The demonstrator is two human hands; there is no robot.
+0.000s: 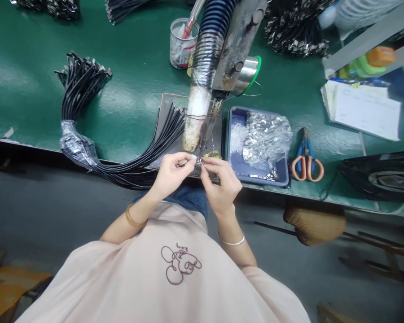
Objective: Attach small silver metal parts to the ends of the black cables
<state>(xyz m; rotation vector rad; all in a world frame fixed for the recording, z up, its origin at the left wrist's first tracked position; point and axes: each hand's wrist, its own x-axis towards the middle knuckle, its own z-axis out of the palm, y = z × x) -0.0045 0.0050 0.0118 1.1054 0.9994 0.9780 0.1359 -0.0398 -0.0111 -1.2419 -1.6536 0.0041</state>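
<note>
Two hands meet over a small silvery piece at the tabletop's front edge.
The left hand (175,172) and right hand (221,183) each have a grip pinching the small silvery piece (198,162) between thumb and fingers, just below the nozzle tip (190,142); its finer shape is too small to tell. Black cables (129,168) curve in beside the left hand; a blue tray (260,181) of bagged metal parts (264,134) sits right of the right hand on the green tabletop (134,58).

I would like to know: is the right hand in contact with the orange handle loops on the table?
Apart. The head view shows it plainly: the blue tray lies between the right hand and the orange handle loops.
</note>
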